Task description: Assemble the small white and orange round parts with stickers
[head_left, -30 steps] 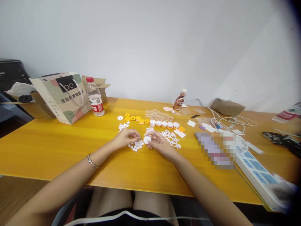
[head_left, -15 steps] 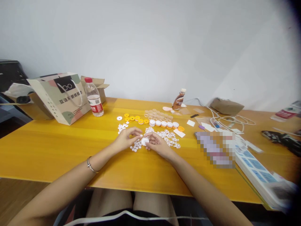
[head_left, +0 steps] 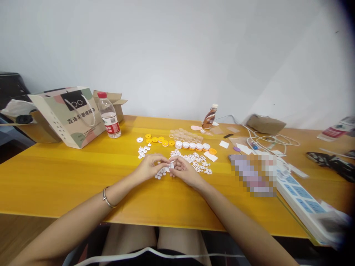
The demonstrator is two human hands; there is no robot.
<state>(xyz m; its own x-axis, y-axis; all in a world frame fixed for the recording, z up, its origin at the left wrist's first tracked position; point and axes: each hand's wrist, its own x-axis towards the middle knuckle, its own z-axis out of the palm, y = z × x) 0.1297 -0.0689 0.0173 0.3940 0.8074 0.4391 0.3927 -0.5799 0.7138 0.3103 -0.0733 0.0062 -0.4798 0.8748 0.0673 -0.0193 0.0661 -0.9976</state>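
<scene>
White round disc [head_left: 170, 168] is held up between your two hands, low over the desk [head_left: 124, 195], and half hidden by your fingers. Your right hand [head_left: 185, 171] has its grip pinching the disc's right edge between thumb and fingers. A second ago your left hand [head_left: 149, 166] was apart from the disc, and half a second ago its fingertips held a small white piece just beside the rim. Now those fingertips have come onto the disc, and it shows less of its face than it did. I can't tell whether your left grip is pinching the rim, pressing on it, or has that small piece between thumb and finger. For the work in hand, I judge this to mean you have gone from bringing the piece over to working it on the disc itself; whether it is seated can't be seen. The small white rounds [head_left: 158, 174] lie beneath and just beside your left fingers, and the white openwork pieces [head_left: 198, 159] lie near your right hand. Beyond them, the row of white-and-yellow spools [head_left: 192, 146] and the yellow rings [head_left: 161, 139] sit where they were, untouched.
</scene>
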